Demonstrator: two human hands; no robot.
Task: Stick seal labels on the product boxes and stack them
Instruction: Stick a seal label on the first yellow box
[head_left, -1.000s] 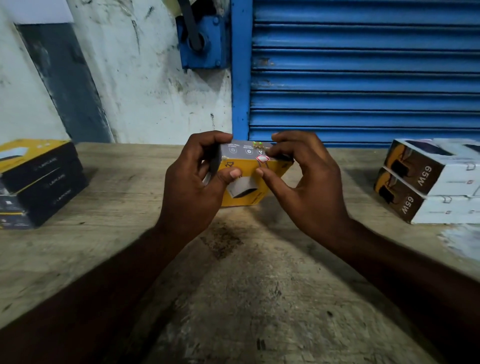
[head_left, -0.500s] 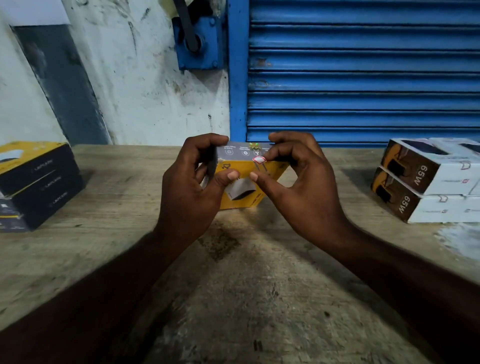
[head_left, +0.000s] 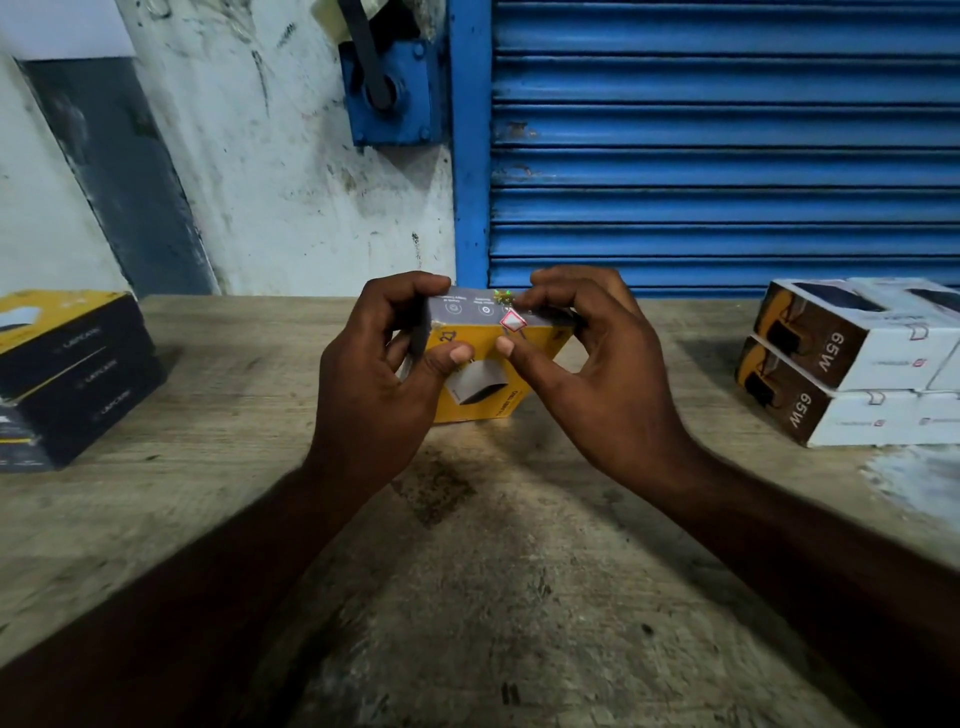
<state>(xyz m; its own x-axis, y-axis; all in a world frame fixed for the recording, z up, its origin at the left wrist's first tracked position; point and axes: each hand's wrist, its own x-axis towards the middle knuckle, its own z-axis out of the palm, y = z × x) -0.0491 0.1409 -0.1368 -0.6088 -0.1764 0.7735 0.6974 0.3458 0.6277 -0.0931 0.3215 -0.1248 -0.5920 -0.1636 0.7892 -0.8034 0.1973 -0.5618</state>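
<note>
Gripping a yellow product box (head_left: 483, 374) between them, both hands hover low over the middle of the wooden table (head_left: 467, 571). The left hand (head_left: 374, 384) wraps the box's left end, its fingers (head_left: 410, 291) curled over the grey top face and its thumb pressed flat on the yellow front face. The right hand (head_left: 597, 374) closes on the right end, fingers bent over the top and thumb tip on the front, just below a small white seal label (head_left: 513, 322) with a red border. That label sits on the box's upper front edge, folded across the line where the grey top meets the yellow front. The right forefinger tip lies beside the label on the top face. Whether the box's lower corner touches the table I cannot tell.

At the table's left edge stands a pile of dark boxes with yellow tops (head_left: 67, 374), well apart from the hands. At the right edge, white and brown boxes marked 65W (head_left: 852, 364) are stacked two high. Behind the table are a blue roller shutter (head_left: 727, 145) and a stained white wall (head_left: 270, 156) with a blue crank housing (head_left: 395, 93).
</note>
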